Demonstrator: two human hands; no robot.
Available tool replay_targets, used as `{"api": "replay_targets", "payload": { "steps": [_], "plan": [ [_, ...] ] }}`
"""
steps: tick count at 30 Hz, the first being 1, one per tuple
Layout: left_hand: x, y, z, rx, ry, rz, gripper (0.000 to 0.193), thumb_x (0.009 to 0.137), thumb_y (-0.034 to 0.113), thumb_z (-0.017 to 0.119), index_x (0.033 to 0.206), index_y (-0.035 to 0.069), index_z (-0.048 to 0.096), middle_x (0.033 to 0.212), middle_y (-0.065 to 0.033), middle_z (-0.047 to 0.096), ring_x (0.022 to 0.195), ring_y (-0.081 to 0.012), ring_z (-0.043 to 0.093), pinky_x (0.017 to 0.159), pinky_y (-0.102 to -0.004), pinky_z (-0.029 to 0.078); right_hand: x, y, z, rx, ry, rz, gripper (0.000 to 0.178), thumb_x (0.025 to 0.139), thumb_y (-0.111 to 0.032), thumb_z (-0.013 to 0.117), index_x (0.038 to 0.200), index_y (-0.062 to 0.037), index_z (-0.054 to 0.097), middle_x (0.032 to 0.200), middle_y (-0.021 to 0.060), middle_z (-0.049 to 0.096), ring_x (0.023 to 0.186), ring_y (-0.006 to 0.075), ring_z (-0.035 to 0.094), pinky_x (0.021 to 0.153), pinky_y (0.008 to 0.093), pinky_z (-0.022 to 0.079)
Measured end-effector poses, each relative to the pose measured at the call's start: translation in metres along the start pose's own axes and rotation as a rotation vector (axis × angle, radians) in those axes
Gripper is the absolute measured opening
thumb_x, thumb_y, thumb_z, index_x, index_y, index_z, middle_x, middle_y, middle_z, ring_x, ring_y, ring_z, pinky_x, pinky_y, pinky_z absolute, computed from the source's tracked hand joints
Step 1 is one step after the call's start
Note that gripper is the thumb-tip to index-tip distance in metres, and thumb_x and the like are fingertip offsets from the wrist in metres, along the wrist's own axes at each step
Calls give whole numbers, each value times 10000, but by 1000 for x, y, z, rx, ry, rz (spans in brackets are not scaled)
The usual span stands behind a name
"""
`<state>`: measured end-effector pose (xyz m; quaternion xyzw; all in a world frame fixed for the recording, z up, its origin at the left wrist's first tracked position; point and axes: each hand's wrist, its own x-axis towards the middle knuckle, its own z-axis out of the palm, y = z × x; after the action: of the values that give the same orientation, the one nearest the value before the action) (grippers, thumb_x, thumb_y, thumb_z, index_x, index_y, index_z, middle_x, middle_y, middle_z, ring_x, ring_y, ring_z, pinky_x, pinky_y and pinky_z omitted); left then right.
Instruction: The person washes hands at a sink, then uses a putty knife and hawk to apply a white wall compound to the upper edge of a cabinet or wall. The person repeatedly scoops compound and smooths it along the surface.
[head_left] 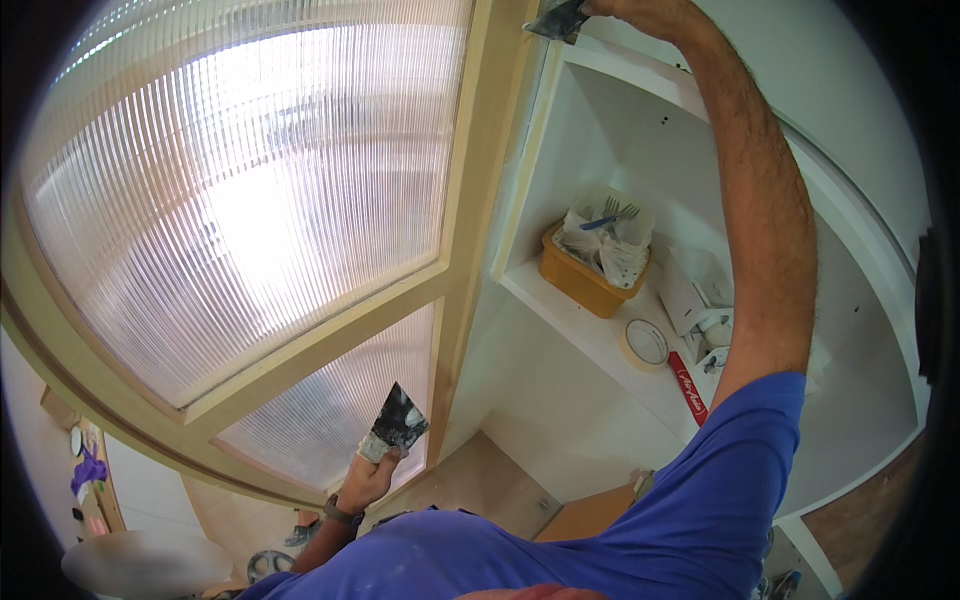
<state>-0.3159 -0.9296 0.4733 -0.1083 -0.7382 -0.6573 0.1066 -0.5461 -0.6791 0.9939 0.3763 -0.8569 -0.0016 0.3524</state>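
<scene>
Head view: the left hand, low before a ribbed-glass panel, grasps the handle of a smeared putty knife, its blade pointing upward. The right hand, raised at the upper edge and partly cut off, grips a dark scraper beside the wooden frame; whether its blade touches cannot be told. On the white shelf lie an orange tub containing forks, a roll of tape and a red strap.
</scene>
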Motion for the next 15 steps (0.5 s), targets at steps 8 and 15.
{"api": "replay_targets", "payload": {
  "steps": [8,15],
  "plan": [
    [0,-2,-1,14,-2,-4,252,912,85,437,1121,-22,528,965,-83,611,903,-172,573,805,-298,449,2,-12,3,3,32,-7,202,739,-82,638,903,34,664,839,160,669,773,245,627,733,346,488],
    [3,3,1,41,2,6,245,911,80,439,1116,-22,527,962,-82,605,895,-170,570,794,-296,451,4,0,6,-29,92,-22,193,739,-69,624,892,40,667,832,173,667,764,248,629,727,352,491]
  ]
}}
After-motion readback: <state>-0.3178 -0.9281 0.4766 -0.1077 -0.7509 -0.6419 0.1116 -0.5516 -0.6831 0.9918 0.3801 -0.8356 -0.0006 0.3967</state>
